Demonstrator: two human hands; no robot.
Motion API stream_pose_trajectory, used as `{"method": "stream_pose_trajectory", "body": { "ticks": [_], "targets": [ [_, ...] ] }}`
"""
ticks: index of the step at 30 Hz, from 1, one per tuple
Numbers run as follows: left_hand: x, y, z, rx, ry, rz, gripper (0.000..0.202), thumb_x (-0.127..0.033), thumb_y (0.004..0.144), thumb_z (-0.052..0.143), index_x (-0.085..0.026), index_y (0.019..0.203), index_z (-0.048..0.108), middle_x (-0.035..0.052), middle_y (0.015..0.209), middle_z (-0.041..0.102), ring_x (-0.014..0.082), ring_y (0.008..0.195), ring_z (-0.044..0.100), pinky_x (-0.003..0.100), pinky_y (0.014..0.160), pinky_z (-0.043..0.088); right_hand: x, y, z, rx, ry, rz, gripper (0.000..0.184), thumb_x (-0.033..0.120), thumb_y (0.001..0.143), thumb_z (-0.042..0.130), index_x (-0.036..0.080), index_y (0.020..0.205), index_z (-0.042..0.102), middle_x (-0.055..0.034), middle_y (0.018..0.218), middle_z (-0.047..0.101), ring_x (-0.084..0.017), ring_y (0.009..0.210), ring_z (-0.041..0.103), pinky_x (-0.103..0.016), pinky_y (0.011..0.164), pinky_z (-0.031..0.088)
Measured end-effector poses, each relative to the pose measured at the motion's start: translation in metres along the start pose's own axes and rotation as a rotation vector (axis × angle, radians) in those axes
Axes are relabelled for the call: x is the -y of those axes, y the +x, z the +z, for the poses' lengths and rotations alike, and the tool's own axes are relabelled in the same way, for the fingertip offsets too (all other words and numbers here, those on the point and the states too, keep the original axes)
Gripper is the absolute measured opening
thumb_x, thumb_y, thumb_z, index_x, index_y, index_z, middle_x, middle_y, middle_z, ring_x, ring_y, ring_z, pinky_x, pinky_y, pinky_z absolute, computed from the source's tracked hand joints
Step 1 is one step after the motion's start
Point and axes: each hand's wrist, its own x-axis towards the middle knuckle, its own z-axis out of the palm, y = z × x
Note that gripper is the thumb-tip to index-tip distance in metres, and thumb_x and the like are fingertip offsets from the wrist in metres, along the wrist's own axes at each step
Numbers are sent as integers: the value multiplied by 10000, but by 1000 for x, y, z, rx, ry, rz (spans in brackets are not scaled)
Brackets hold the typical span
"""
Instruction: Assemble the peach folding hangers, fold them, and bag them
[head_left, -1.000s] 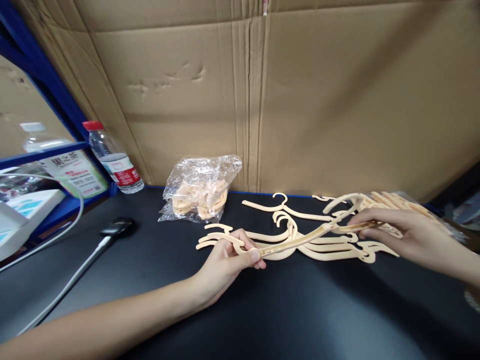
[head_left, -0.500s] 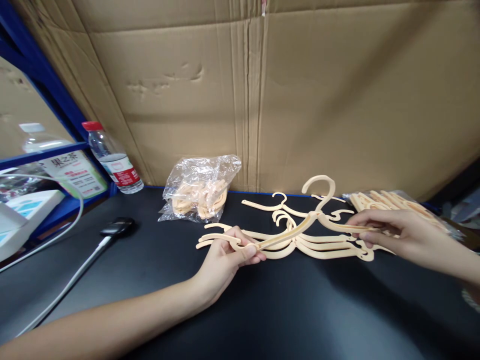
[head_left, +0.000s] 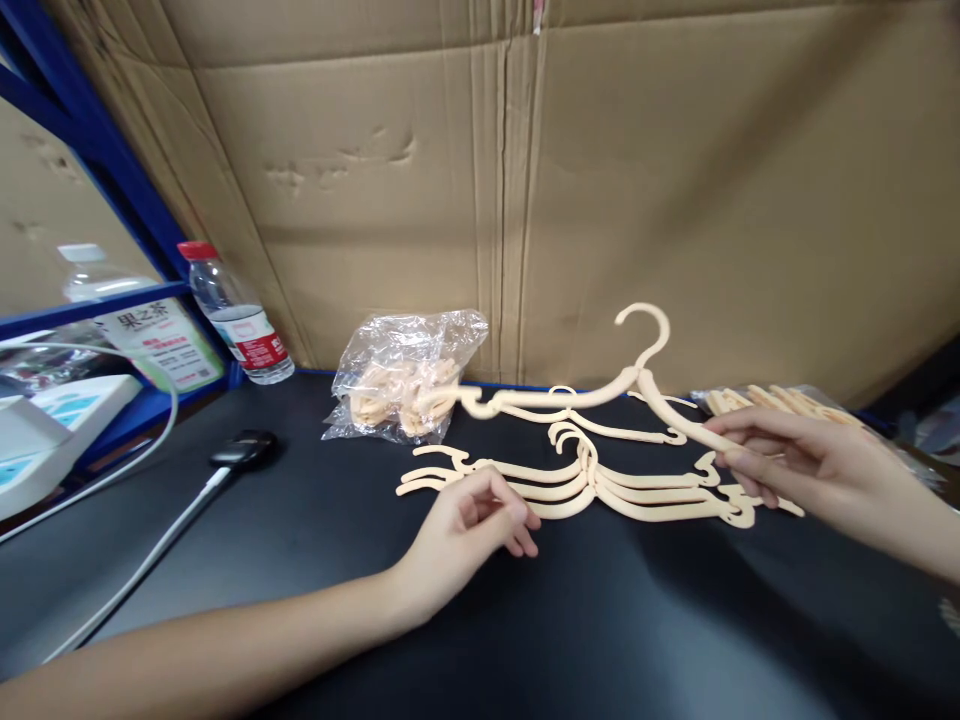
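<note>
My right hand point(head_left: 795, 455) pinches one arm of a cream plastic clothes hanger point(head_left: 585, 398), lifted above the table with its hook upward. The hanger's other arm reaches out to the left, unsupported. My left hand point(head_left: 480, 525) holds nothing; its fingers are loosely curled and a little apart. It is just in front of a stack of similar hangers point(head_left: 660, 508), lying nested on the table. Another hanger point(head_left: 615, 432) lies behind that stack, partly covered by the raised one.
A clear bag of folded cream pieces point(head_left: 405, 390) stands against the cardboard point(head_left: 375, 220). Another bag of hanger parts point(head_left: 780, 400) lies behind my right hand. At the left are a water bottle point(head_left: 251, 335), a black plug with white cable point(head_left: 244, 450) and a blue shelf point(head_left: 97, 312).
My left hand has let go of the hanger. In my right hand the hanger has risen, its free arm swinging up and away to the left.
</note>
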Motion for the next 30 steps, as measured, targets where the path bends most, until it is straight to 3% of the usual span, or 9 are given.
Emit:
{"method": "stream_pose_trajectory", "body": {
  "ticks": [4,7,9,13,19,22,25,30],
  "targets": [
    [-4,-11,4,310,441,274,113,-186,862,590,-139,760,602,98,757,706,180,693,673,269,644,531,5,-2,-3,42,23,-17,306,513,851,607,248,992,666,-39,791,675,-137,529,608,-243,478,529],
    [-5,-16,6,483,648,513,76,-121,856,546,-155,818,603,106,823,722,191,754,674,269,685,535,4,-5,-2,233,2,40,301,509,882,566,251,1008,655,-44,839,685,-160,625,645,-261,570,549],
    [-4,-17,6,542,722,581,87,-105,851,534,-172,839,589,97,860,724,190,783,671,265,704,536,2,-7,2,344,-89,38,273,476,892,561,255,1012,666,-55,938,696,-193,791,670,-287,699,555],
    [-2,-15,7,559,812,617,94,-105,851,524,-189,841,565,76,892,718,182,792,650,272,712,526,-5,-11,12,434,-258,-34,199,371,860,601,256,998,686,-53,1012,695,-229,950,646,-342,836,519],
    [-2,-15,7,574,942,693,101,-114,875,500,-184,883,572,77,919,699,182,794,626,284,710,525,2,-12,26,488,-314,-81,177,304,757,707,241,916,660,-35,945,674,-214,881,623,-322,758,492],
    [-3,-16,7,567,1013,680,154,-133,876,519,-164,1003,600,108,1059,687,213,979,628,321,882,534,4,-12,31,524,-405,-130,97,298,798,670,220,777,618,-25,843,648,-197,797,595,-313,699,454],
    [-5,-16,6,558,1077,594,315,-178,870,557,-149,1182,585,132,1298,613,269,1274,500,393,1087,431,-2,-10,33,470,-481,-155,153,271,827,633,209,696,584,-15,756,623,-185,727,571,-299,651,412],
    [-7,-17,6,573,1115,498,391,-197,869,565,-158,1258,574,127,1413,539,287,1369,412,428,1137,377,-3,3,29,344,-514,-145,91,245,807,621,210,724,614,-12,680,615,-181,655,575,-281,584,394]
  ]
}}
